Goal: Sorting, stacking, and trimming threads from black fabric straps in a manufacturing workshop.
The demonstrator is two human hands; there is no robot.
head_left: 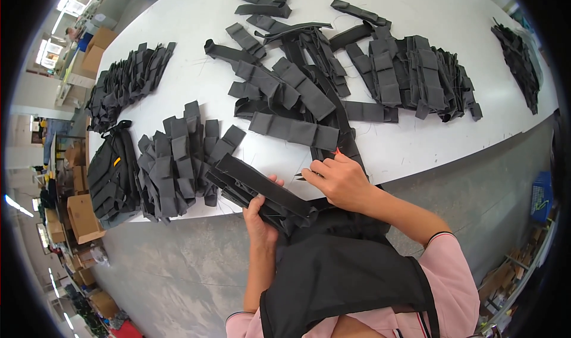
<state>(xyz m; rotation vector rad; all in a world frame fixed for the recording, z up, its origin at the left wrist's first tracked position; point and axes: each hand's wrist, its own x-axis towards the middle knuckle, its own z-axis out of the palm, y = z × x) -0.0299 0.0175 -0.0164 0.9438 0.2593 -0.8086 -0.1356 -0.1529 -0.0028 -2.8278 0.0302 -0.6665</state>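
Here, the left hand [262, 216] pinches a bundle of black cloth strips [264, 186] by the white table's [416, 148] near edge; the right hand [345, 182] curls round a small red-tipped tool [338, 152].

The left hand [260, 219] clasps, its thumb [256, 205] on top, while the right hand [340, 180] curls, back facing up.
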